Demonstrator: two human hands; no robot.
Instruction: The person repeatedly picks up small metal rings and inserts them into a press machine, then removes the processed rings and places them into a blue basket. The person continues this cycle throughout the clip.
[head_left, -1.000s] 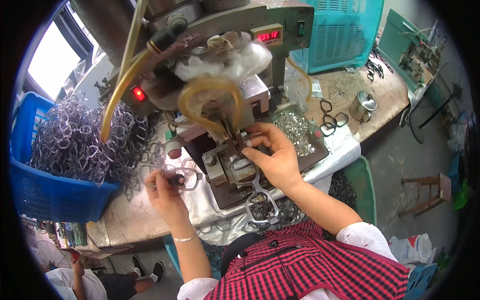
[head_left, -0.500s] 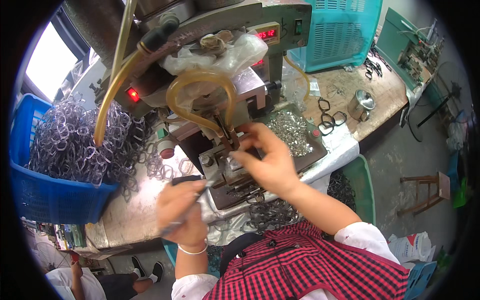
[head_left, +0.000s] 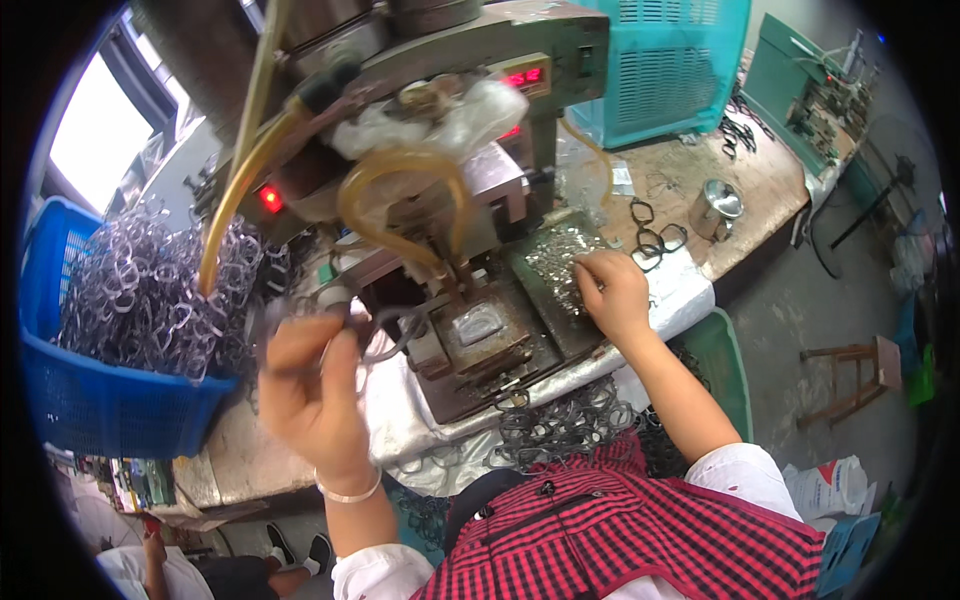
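Observation:
Blurred by motion, my left hand (head_left: 315, 400) is closed on a dark looped plastic frame (head_left: 402, 335), left of the press's metal fixture. My right hand (head_left: 615, 290) reaches over a tray (head_left: 560, 325) heaped with small shiny metal pieces (head_left: 560, 262). Its fingertips are pinched together at the heap's edge; whether a piece is between them is hidden. Between my hands the fixture holds a light oval-like plate (head_left: 478, 324), below the press head (head_left: 455, 275). Yellow hose (head_left: 355, 200) loops in front of the machine.
A blue basket (head_left: 110, 395) heaped with translucent looped frames stands left. Dark frames (head_left: 560, 420) lie along the near table edge. Right are more dark frames (head_left: 655, 240), a metal cup (head_left: 718, 208) and a teal crate (head_left: 660, 80). Another person (head_left: 190, 575) is at lower left.
My right hand has moved from the press fixture right to the metal pieces, uncovering the plate. My left hand has moved left and up. A thin grey tool-like shape there no longer shows.

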